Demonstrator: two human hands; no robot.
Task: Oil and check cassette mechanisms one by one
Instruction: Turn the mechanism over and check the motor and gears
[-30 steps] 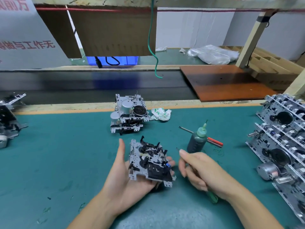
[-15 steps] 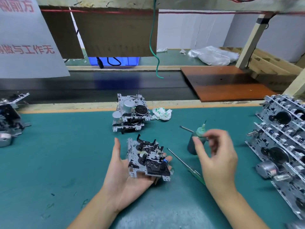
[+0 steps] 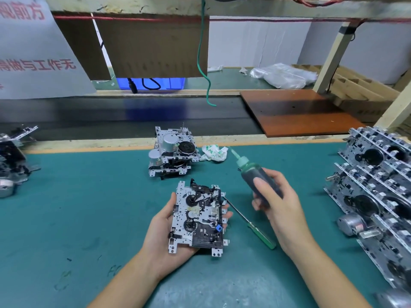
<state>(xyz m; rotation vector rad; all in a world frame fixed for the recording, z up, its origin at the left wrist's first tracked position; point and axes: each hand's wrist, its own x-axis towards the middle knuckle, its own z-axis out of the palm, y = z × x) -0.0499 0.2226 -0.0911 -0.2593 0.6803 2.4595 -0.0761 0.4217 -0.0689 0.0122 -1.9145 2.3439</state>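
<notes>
We see that the right hand (image 3: 282,210) has lifted the oil bottle (image 3: 258,178) off the green mat (image 3: 77,207), fingers now curled round its dark body, nozzle tilted up and to the left. The left hand (image 3: 164,238) cradles the cassette mechanism (image 3: 198,216) on its palm, fingertips hooked over the far edge. A green-handled screwdriver (image 3: 251,225) lies on the mat between the hands

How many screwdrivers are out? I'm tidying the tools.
1: the green-handled screwdriver lies on the mat between both hands. Others may be hidden.
</notes>
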